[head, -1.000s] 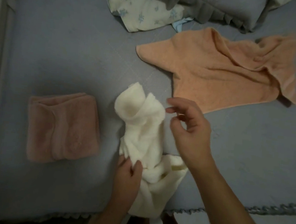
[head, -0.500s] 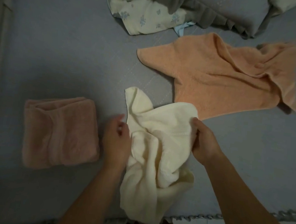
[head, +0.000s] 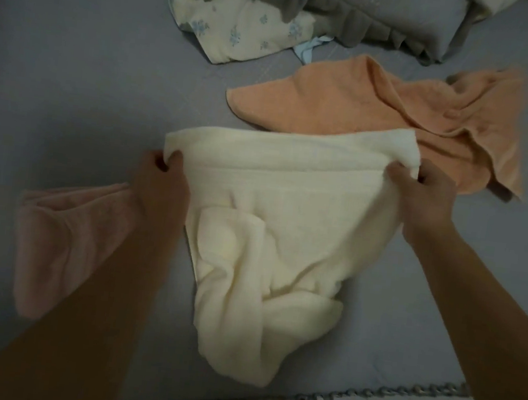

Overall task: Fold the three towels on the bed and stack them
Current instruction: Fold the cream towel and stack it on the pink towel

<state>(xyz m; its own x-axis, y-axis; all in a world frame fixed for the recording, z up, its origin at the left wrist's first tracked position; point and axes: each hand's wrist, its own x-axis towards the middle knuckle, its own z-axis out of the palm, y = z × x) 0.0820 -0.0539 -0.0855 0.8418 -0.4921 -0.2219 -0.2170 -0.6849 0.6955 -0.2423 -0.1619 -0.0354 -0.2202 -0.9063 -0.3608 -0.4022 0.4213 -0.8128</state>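
Observation:
A cream towel point(head: 279, 227) is stretched wide between my hands over the grey bed, its lower part bunched and hanging toward the bed's front edge. My left hand point(head: 160, 179) pinches its upper left corner. My right hand point(head: 426, 197) grips its upper right corner. A pink towel point(head: 70, 231) lies folded at the left, partly covered by my left forearm. An orange towel point(head: 379, 111) lies unfolded and rumpled behind the cream one, whose top edge overlaps it.
A floral cream pillow point(head: 241, 28) and a grey frilled pillow point(head: 373, 16) lie at the back. The bed's grey sheet point(head: 73, 82) ends in a trimmed front edge point(head: 398, 393), with pale floor below it.
The cream towel was crumpled in a bunch; my hands have moved apart to its top corners and pulled its upper edge wide. The other two towels have not moved.

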